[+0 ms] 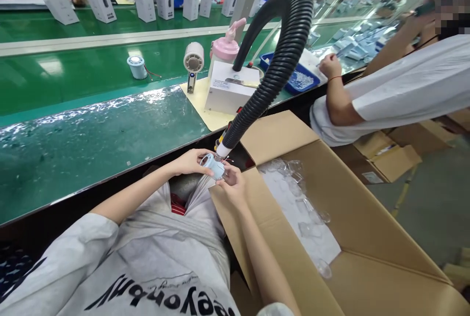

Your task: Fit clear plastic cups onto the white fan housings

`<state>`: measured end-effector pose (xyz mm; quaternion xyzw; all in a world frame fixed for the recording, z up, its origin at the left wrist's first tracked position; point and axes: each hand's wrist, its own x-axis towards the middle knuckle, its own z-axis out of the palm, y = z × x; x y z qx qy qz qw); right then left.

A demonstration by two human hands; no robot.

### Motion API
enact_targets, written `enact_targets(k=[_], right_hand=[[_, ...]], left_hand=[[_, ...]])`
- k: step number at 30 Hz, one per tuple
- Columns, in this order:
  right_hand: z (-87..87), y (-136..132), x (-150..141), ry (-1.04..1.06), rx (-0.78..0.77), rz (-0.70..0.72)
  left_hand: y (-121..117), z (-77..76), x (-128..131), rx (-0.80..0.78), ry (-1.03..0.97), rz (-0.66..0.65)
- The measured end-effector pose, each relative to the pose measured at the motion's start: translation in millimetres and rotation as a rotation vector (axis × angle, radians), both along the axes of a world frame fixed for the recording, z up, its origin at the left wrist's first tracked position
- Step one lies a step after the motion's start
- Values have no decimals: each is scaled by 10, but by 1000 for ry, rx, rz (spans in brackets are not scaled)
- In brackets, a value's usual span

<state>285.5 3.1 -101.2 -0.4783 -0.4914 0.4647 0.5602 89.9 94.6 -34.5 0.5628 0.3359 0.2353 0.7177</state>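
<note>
A light blue cylindrical fan housing is held between my two hands, above my lap at the bench edge. My left hand grips its left rim, thumb in front. My right hand closes on its right end, where a clear part seems to show between the fingers. Thin wires stick out near the top of the housing. Just above it ends a black ribbed hose with a white tip; whether the tip touches the housing I cannot tell.
A white box-shaped machine carries the hose. Beside it stand a handheld fan and a pink-lidded bottle. Another blue housing is on the green belt. An open carton at right holds clear plastic pieces. A co-worker's arm is beyond.
</note>
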Motion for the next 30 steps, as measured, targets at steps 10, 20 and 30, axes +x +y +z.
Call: enact_targets(k=[10, 20, 30], right_hand=[[325, -99, 92, -191, 118, 123], [1034, -616, 40, -492, 215, 309], [1166, -694, -47, -213, -35, 314]], left_hand=[[-213, 5, -204, -22, -24, -43], [-896, 359, -532, 242, -72, -121], [-960, 486, -606, 530, -90, -150]])
